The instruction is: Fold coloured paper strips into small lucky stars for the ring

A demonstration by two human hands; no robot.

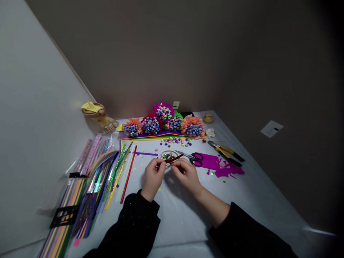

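Observation:
Between my two hands, over the middle of the table, is a dark red paper strip [177,157]. My left hand [155,175] is closed in a pinch on one end of it. My right hand [188,176] pinches it from the other side, with a free tail sticking up to the right. Right behind my fingertips is a small round dish [162,154] of tiny shiny folded stars [168,156], partly hidden by the strip. Scissors [192,157] with black and purple handles lie just right of the dish, touching or overlapping a magenta paper piece [208,161].
Flower bunches filled with paper stars [151,125] line the back. Loose pastel stars [176,142] lie before them. Yellow-black pliers [227,152] and magenta scraps [228,170] are on the right. Packs of paper strips [67,200] and loose glittery strips [118,175] fill the left.

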